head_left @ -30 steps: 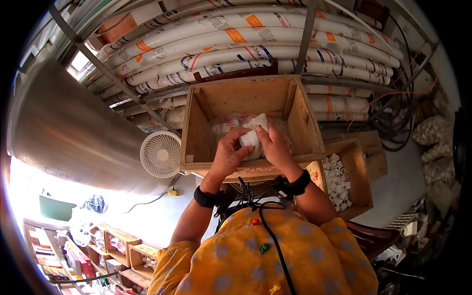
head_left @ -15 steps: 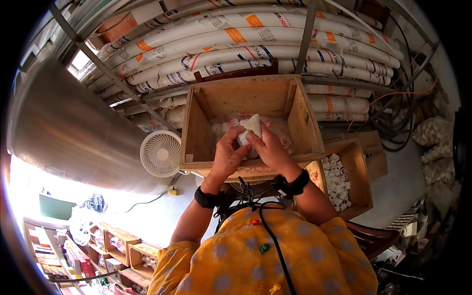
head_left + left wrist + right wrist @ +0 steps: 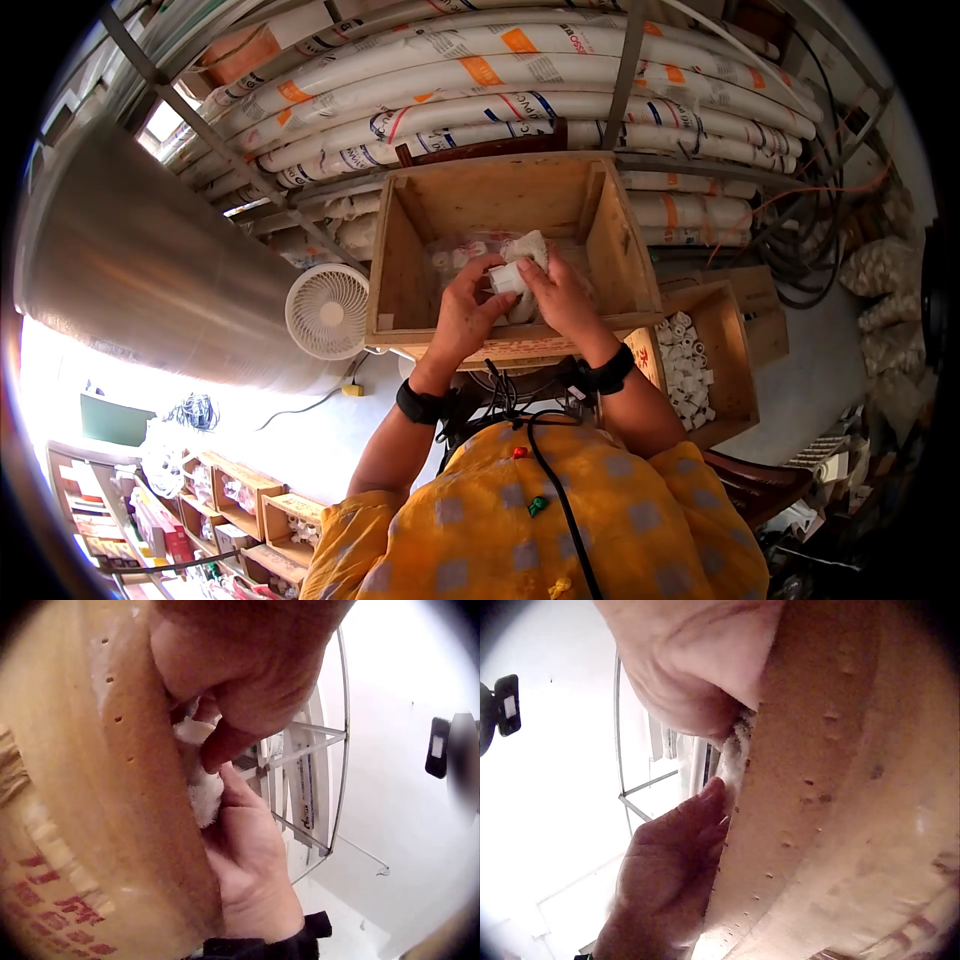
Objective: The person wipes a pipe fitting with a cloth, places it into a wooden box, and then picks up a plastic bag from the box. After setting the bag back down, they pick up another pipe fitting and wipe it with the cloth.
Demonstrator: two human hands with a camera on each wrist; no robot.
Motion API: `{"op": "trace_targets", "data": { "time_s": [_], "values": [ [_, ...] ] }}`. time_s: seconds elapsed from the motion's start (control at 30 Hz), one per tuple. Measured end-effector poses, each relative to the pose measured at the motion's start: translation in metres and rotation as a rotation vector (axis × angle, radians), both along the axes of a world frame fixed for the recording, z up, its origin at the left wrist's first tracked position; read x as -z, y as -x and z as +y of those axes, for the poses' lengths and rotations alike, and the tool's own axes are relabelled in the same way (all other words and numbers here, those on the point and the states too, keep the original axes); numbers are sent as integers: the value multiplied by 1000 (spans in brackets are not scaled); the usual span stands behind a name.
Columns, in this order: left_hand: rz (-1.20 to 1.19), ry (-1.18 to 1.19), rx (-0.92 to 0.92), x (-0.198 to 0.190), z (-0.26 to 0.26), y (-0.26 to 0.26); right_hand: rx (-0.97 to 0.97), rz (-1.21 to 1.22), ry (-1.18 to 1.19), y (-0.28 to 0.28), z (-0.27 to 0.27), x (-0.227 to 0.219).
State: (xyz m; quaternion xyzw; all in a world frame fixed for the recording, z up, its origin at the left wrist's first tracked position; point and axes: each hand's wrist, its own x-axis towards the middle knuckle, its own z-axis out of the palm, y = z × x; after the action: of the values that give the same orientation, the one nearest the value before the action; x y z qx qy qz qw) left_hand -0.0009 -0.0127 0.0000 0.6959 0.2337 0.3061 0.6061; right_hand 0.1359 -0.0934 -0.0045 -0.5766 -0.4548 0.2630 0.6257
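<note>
Over the open wooden box (image 3: 500, 175), my left hand (image 3: 463, 312) grips a white plastic pipe fitting (image 3: 507, 279) between thumb and fingers. My right hand (image 3: 567, 297) holds a rough white cloth (image 3: 528, 246) against the fitting's right side, its thumb lying close to the fitting. In the left wrist view the cloth (image 3: 205, 801) shows between both hands, just past the box edge. The right wrist view has only a strip of cloth (image 3: 736, 754) showing; the box wall hides most of the fingers. Clear plastic bags with white fittings (image 3: 462, 252) lie inside the box, below the hands.
A second wooden box (image 3: 735, 375) with loose white fittings (image 3: 686, 370) stands at the right. A white fan (image 3: 327, 312) is left of the main box. Wrapped pipes (image 3: 450, 90) fill a metal rack behind. Black straps (image 3: 425, 402) circle both wrists.
Half a second ago the cloth stood up in a peak and covered more of the fitting. Now it has shifted right, and more of the fitting shows. The left hand stays nearly in place.
</note>
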Motion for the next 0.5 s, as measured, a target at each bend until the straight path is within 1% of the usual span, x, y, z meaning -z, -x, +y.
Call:
{"op": "trace_targets", "data": {
  "time_s": [0.07, 0.17, 0.27, 0.37, 0.47, 0.5],
  "values": [
    [-51, -13, -2, -4, -1, -4, 25, 12, 2, -3, -1, 4],
    [33, -27, 41, -7, 4, -5, 43, 25, -47, -1, -3, 1],
    [148, -38, 72, -4, 8, -3, -2, 85, -39, 0, -4, -3],
    [41, 51, 101, -5, 6, -4, 39, 42, -49, 0, -3, 0],
    [-27, 131, 101, -8, 3, -4, 23, 113, -67, -1, -3, 1],
    [-15, 116, 94, -7, 3, -3, 10, 94, -64, -2, -2, 1]
  ]
}}
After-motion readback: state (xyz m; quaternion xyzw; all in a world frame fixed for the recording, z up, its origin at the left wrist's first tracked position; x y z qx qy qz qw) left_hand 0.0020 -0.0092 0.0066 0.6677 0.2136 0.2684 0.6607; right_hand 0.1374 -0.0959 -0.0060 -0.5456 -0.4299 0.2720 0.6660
